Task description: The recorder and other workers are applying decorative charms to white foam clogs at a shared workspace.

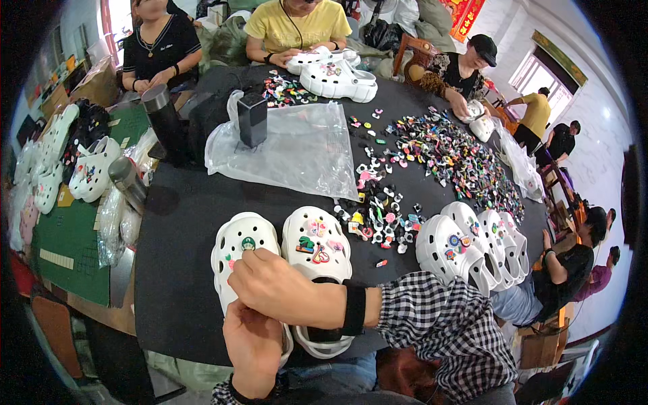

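Observation:
Two white clogs lie toe-away before me. The left clog (pixel 244 233) bears a green round charm and a small pink one. On the right clog (pixel 316 237) are several charms, among them a palm tree and pink flowers. My right hand (pixel 273 280), a black band at its wrist, reaches across over the left clog. Its fingers are pinched together at the upper; anything between them is hidden. Just below, my left hand (pixel 253 337) is at the opening of the same clog. The right hand and the shoe cover its fingers, so their grip cannot be seen.
Loose charms (pixel 449 158) spread over the black table. Several decorated white clogs (pixel 466 246) stand at right. A clear plastic bag (pixel 297 145) with a black box (pixel 253 120) lies ahead; a dark tumbler (pixel 162 118) stands left. Across the table, a person in yellow (pixel 297 30) handles white clogs.

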The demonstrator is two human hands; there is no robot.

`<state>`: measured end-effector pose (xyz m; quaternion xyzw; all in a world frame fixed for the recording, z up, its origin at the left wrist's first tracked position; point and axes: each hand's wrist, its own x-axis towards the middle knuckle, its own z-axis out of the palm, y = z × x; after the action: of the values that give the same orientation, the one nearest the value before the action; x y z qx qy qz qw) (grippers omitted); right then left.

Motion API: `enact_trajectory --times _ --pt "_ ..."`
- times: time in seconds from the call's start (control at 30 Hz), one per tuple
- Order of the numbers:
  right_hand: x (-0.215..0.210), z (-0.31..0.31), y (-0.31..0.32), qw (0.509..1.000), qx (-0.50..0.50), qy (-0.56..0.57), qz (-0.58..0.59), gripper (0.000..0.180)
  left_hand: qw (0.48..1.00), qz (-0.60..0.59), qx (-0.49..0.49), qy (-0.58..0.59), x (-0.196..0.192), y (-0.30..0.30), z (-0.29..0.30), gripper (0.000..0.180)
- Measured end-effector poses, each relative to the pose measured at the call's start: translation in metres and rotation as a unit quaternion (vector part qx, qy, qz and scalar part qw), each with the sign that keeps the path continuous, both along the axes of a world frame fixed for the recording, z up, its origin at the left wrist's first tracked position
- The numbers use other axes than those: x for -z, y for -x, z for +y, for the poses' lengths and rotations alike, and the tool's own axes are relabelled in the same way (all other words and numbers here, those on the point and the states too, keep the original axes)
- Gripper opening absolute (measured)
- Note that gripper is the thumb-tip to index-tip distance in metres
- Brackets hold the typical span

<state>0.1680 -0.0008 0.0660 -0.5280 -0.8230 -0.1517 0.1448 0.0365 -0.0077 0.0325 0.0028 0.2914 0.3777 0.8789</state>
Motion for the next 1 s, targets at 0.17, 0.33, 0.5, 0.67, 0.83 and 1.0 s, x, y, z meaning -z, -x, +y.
enact_trajectory --times 0.17,0.33,0.5,0.67,0.83,1.0 --pt "0.003 0.003 -0.004 0.999 -0.01 0.033 0.04 0.014 0.999 0.034 -0.009 -0.026 -0.011 -0.003 -0.006 0.018" --pt "0.003 0.004 -0.004 0.996 -0.012 0.059 0.063 0.014 0.999 0.031 0.018 -0.032 -0.013 -0.002 -0.005 0.016" --pt "0.002 0.005 -0.006 0.997 -0.013 0.045 0.058 0.013 0.998 -0.002 -0.003 -0.061 0.0 -0.003 -0.003 0.019" --pt "0.0 0.006 -0.014 0.985 -0.024 0.063 0.158 0.014 0.998 0.033 -0.001 -0.058 -0.004 0.0 0.002 0.019" --pt "-0.004 0.008 -0.038 0.971 -0.059 0.122 0.196 0.019 0.998 0.013 -0.035 -0.045 -0.025 -0.016 -0.004 0.027" --pt "-0.024 0.004 -0.044 0.954 -0.039 0.121 0.273 0.022 0.997 -0.003 -0.019 -0.068 -0.018 -0.014 -0.001 0.034"
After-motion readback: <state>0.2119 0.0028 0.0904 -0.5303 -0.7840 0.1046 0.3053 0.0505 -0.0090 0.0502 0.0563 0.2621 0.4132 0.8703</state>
